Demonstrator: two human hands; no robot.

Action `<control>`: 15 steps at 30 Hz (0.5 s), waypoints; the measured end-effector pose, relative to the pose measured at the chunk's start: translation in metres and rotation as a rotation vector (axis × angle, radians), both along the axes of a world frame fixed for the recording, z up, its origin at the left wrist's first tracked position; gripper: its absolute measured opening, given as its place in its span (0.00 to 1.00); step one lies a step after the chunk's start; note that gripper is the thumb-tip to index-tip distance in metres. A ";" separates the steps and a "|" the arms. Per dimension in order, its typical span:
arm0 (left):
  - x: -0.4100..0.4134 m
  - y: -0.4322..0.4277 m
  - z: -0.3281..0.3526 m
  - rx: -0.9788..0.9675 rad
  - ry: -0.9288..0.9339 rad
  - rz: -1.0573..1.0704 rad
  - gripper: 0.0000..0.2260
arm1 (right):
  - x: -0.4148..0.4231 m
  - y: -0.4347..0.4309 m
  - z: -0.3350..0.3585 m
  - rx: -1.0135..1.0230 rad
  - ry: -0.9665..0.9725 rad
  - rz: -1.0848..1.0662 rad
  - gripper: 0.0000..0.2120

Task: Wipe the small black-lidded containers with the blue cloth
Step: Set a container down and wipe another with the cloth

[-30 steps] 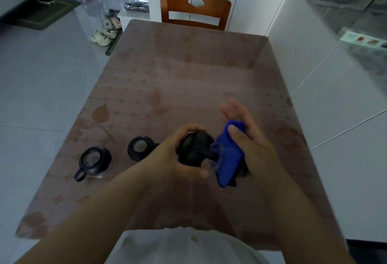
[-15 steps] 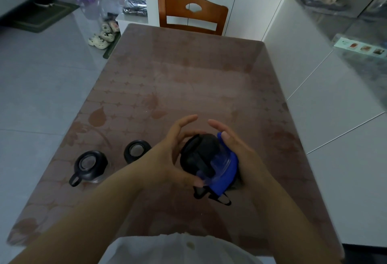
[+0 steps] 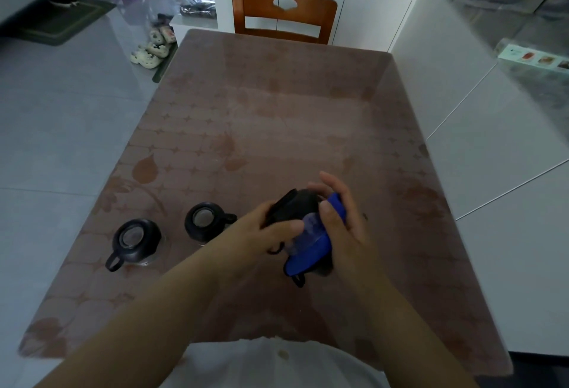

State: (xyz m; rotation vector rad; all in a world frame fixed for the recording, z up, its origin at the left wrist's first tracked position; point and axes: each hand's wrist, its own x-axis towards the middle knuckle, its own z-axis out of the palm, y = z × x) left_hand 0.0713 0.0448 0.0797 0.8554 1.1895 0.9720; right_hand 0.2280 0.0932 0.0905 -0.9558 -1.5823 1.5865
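Note:
A small clear container with a black lid (image 3: 295,206) is held tilted above the table, its lid pointing up and left. My left hand (image 3: 261,230) grips the lid end. My right hand (image 3: 341,221) presses the blue cloth (image 3: 311,249) around the container's clear body. Another dark container (image 3: 320,267) shows partly under the cloth, mostly hidden. Two more black-lidded containers stand on the table to the left: one nearer my hands (image 3: 206,223) and one farther left (image 3: 135,241), each with a loop handle.
The brown patterned table (image 3: 277,116) stretches ahead. A wooden chair (image 3: 283,15) stands at its far end. White cabinets (image 3: 492,147) run along the right edge. Slippers (image 3: 151,52) lie on the grey floor at the left.
The held container has tipped further, its lid now turned up and left. My right hand has slid the cloth along the clear body, and my left fingers have closed on the lid.

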 end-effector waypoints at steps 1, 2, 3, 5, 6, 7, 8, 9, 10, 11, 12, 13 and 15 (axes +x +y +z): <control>0.001 0.000 -0.002 0.000 0.059 0.018 0.29 | -0.001 -0.002 0.001 0.021 -0.025 0.023 0.20; 0.000 0.001 -0.003 -0.009 0.081 0.046 0.30 | -0.001 -0.002 0.001 0.034 -0.039 0.029 0.19; 0.000 0.001 -0.001 -0.009 0.089 0.072 0.29 | 0.000 0.000 0.001 0.046 -0.045 0.022 0.18; -0.002 0.002 0.000 0.002 0.159 0.109 0.28 | 0.004 0.005 0.002 0.090 -0.076 0.002 0.19; -0.003 0.001 0.001 0.015 0.210 0.109 0.29 | 0.003 0.006 0.006 0.134 -0.111 0.023 0.19; -0.003 0.001 0.005 0.035 0.241 0.098 0.29 | 0.001 0.006 0.009 0.195 -0.159 0.065 0.19; -0.004 0.001 0.008 0.058 0.252 0.077 0.29 | -0.003 0.006 0.011 0.252 -0.210 0.120 0.18; -0.005 0.001 0.011 0.085 0.244 0.050 0.29 | -0.007 0.004 0.013 0.293 -0.245 0.171 0.16; -0.006 0.000 0.014 0.112 0.228 0.025 0.30 | -0.010 0.004 0.015 0.296 -0.247 0.202 0.15; -0.008 -0.001 0.018 0.133 0.212 0.006 0.30 | -0.011 0.005 0.018 0.263 -0.220 0.219 0.15; -0.010 -0.001 0.021 0.156 0.197 -0.014 0.30 | -0.011 0.008 0.020 0.217 -0.186 0.227 0.15; -0.013 -0.002 0.022 0.180 0.178 -0.038 0.30 | -0.010 0.012 0.021 0.173 -0.160 0.226 0.15; -0.014 -0.004 0.024 0.218 0.141 -0.091 0.30 | -0.005 0.018 0.023 0.074 -0.122 0.225 0.16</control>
